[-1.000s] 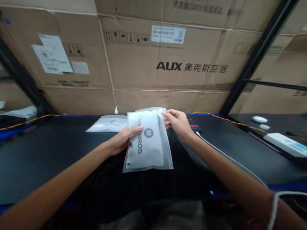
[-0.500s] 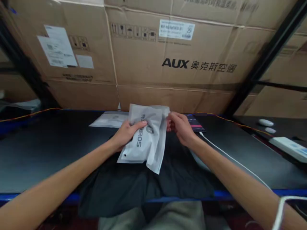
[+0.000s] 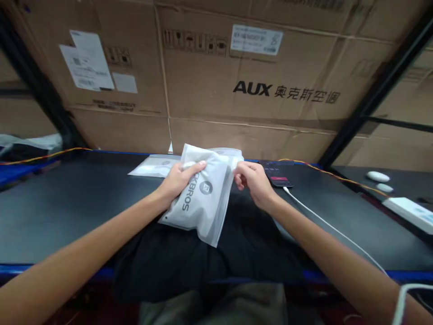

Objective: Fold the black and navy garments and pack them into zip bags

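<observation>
My left hand (image 3: 182, 180) grips a frosted white plastic bag (image 3: 199, 198) by its left side, thumb across the front. Grey lettering ending in "KBROS" and a round logo are printed on it. Something soft-looking bulges inside; its contents cannot be made out. Along the right side shows another translucent layer, perhaps the bag's edge or a second bag. My right hand (image 3: 252, 180) has curled fingers, with thumb and forefinger pinched at that upper right edge. Beneath the bag, black cloth (image 3: 209, 271) lies over the table's front edge.
Behind my left hand lies another frosted bag (image 3: 152, 165). A phone (image 3: 279, 176) with a white cable (image 3: 324, 221) rests right of my right hand. Farther right are a white power strip (image 3: 409, 214) and small white objects (image 3: 378, 176). Large cardboard boxes (image 3: 203, 104) wall off the back.
The held bag has tilted and shifted slightly left and down, showing its round logo more fully. My right hand stays at its right edge. The camera view has moved a little.
</observation>
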Action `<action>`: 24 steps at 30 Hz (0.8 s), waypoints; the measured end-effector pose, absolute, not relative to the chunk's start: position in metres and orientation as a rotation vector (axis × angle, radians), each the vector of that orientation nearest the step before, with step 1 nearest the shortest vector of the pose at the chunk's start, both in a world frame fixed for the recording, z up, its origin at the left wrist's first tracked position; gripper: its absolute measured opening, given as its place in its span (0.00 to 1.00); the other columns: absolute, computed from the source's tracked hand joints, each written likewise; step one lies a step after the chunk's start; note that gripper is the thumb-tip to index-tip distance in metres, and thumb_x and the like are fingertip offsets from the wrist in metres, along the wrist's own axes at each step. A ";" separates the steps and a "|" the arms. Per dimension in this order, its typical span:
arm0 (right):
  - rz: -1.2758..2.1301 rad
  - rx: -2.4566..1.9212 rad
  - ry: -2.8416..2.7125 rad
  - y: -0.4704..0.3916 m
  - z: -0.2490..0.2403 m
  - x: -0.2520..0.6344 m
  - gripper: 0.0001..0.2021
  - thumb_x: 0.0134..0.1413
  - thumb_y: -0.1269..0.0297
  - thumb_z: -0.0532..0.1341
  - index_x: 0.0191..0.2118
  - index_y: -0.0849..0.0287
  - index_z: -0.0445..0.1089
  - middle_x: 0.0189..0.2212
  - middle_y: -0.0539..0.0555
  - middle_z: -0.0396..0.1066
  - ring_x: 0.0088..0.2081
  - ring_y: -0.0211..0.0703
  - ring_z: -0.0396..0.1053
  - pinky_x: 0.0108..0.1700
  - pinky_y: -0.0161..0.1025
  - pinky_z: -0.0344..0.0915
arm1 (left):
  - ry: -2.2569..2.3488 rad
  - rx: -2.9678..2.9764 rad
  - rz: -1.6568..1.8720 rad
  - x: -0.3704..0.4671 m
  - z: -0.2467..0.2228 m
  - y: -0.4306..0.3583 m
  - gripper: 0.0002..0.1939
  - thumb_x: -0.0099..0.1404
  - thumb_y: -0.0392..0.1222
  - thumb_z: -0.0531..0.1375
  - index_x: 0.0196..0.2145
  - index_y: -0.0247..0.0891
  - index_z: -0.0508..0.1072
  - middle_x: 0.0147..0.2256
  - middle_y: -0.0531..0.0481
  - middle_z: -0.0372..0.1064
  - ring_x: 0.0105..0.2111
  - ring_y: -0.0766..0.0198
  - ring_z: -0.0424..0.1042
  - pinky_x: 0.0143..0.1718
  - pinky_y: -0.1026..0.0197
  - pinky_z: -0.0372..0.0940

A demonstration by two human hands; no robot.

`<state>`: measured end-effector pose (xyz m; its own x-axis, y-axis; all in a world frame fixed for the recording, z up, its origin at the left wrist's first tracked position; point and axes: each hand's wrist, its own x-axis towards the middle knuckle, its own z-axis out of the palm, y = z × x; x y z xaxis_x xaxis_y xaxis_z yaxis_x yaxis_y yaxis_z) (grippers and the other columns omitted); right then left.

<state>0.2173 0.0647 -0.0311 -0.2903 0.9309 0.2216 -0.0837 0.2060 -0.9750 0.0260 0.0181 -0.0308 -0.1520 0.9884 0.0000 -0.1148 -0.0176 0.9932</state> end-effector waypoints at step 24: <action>1.087 -0.763 -1.672 0.051 -0.026 0.210 0.15 0.49 0.62 0.61 0.16 0.59 0.63 0.14 0.46 0.61 0.20 0.33 0.58 0.26 0.34 0.56 | 1.120 1.082 1.569 0.028 -0.021 0.015 0.10 0.53 0.45 0.67 0.24 0.36 0.74 0.20 0.55 0.70 0.18 0.68 0.66 0.19 0.67 0.61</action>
<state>0.2104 0.0515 -0.0256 -0.3391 0.8596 0.3823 -0.0010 0.4061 -0.9138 0.0280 0.0146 -0.0210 -0.2145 0.9653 0.1490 -0.1733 -0.1877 0.9668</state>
